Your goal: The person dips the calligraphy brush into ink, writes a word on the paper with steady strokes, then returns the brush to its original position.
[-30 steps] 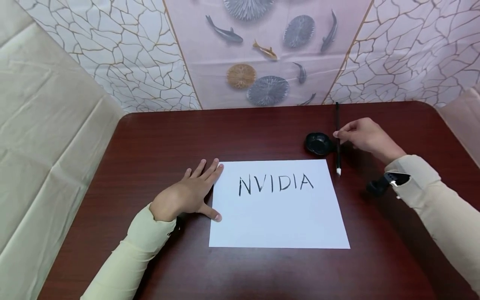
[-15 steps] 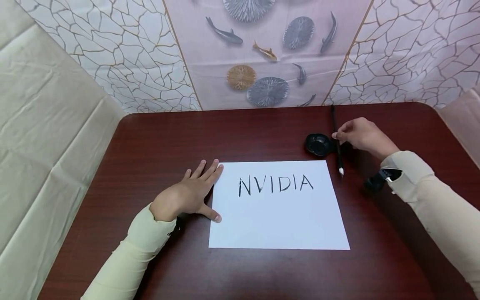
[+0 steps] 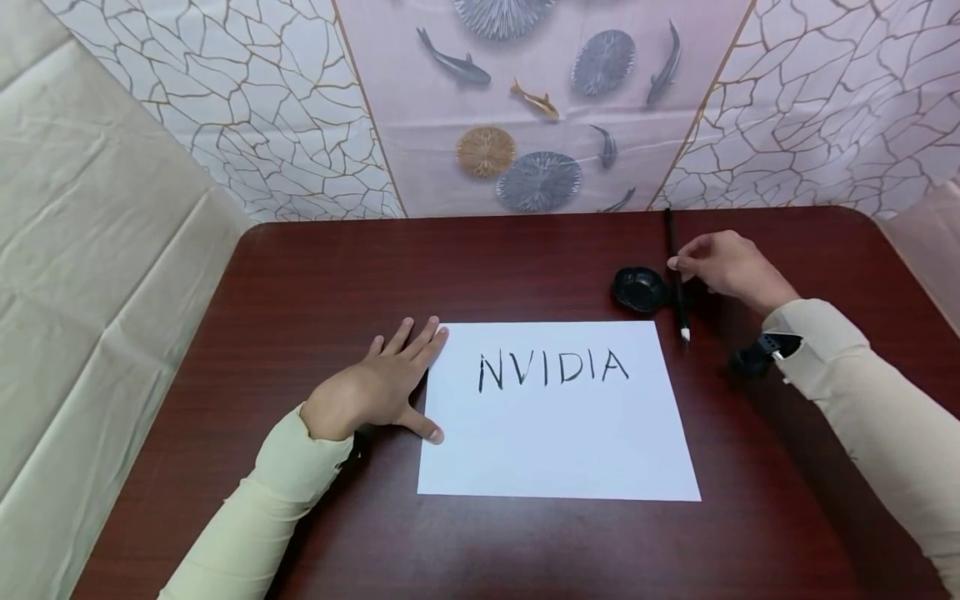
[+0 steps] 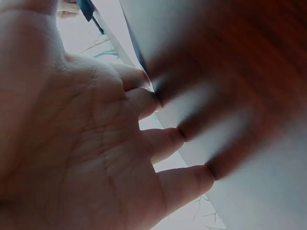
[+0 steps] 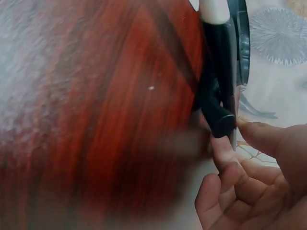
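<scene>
A white sheet of paper (image 3: 555, 450) lies on the table with NVIDIA lettered in black across its upper half. My left hand (image 3: 367, 392) is spread flat at its left side, fingertips and thumb tip on the edge. In the left wrist view that palm (image 4: 81, 124) shows with straight fingers. At the right, my right hand (image 3: 731, 268) pinches a black-handled brush (image 3: 680, 308) between thumb and forefinger, white tip pointing toward me. The brush passes close beside a black ink dish (image 3: 639, 289). In the right wrist view the brush's white bristles (image 5: 214, 10) are at the top.
The dark red wooden table (image 3: 360, 267) ends at a patterned cloth (image 3: 536, 125) behind. A plain pale cloth (image 3: 112, 275) hangs on the left. A dark wrist device (image 3: 752, 358) sits under the right sleeve.
The brush has tilted slightly, its white tip shifting a little to the right, while my right hand and forearm moved slightly left. My left hand and the paper stay in place.
</scene>
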Motion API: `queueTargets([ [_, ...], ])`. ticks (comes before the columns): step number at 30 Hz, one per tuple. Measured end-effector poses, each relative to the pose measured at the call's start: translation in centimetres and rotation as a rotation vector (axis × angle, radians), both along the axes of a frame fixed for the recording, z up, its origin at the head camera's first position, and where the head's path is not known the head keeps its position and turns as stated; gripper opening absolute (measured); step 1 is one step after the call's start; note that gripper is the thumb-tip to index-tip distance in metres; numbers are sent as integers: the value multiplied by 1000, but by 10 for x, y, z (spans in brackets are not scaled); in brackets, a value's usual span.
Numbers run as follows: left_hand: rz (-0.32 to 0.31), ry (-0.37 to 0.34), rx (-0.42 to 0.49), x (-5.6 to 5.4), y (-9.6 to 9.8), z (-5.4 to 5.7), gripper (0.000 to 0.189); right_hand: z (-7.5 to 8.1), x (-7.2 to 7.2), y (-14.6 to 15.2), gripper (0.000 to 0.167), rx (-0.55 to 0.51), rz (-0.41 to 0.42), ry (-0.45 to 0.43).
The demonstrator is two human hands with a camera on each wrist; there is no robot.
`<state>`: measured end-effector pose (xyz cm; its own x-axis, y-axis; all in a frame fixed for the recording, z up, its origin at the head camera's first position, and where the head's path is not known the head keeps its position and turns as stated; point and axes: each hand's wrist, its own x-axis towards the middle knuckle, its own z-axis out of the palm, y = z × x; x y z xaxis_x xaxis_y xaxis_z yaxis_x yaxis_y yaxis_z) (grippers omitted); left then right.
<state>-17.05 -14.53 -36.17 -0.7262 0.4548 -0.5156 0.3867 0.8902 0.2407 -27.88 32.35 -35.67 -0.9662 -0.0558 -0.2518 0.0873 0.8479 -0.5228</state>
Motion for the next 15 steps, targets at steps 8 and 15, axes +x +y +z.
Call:
queueTargets([
  [8, 9, -6, 1, 0, -1, 0, 144, 0, 2, 1, 44, -16, 8, 33],
  [15, -11, -2, 19, -6, -1, 0, 143, 13, 13, 5, 58, -24, 6, 80],
])
